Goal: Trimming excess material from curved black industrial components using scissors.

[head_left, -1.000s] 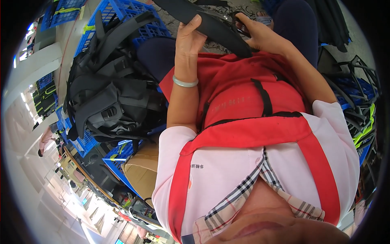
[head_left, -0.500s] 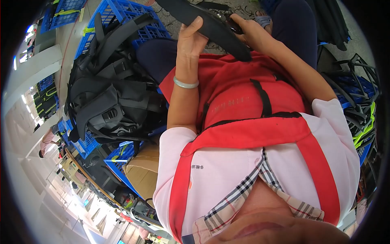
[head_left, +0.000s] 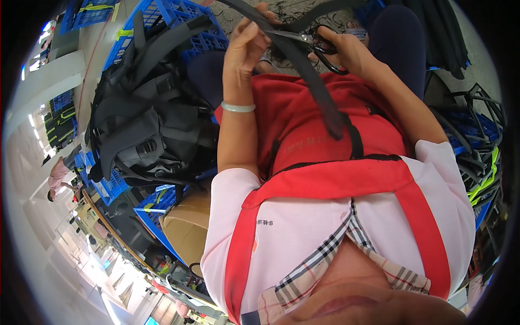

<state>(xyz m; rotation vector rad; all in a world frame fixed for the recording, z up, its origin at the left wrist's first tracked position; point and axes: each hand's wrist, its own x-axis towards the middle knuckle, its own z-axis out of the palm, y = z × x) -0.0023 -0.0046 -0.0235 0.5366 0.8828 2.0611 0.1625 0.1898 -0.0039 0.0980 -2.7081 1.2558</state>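
At far left, another person in a pink top (head_left: 56, 174) stood well back on the floor, apart from the work. Nearer, a heap of black backpacks (head_left: 143, 127) lay over blue plastic crates (head_left: 179, 16), with a brown cardboard box (head_left: 187, 230) below them. At centre, the seated worker — in a red apron (head_left: 325, 179) over a pale pink shirt — raised the left hand (head_left: 246, 46), a pale bangle (head_left: 238, 107) on its wrist, its grip pinched together on a black webbing strap (head_left: 311, 81) near the strap's upper run. The strap ran from that hand down across the lap, its free end hanging slack over the apron. To the right, the right hand (head_left: 346, 51) had its fingers curled through the loops of black-handled scissors (head_left: 317, 43), the blades laid against the strap just beside the left hand. The strap looked light, soft and floppy — likely to sag or twist unless held taut, so best pinched flat close to the blades. At far right, more black straps with a yellow-green band (head_left: 485, 179) lay piled beside the worker.
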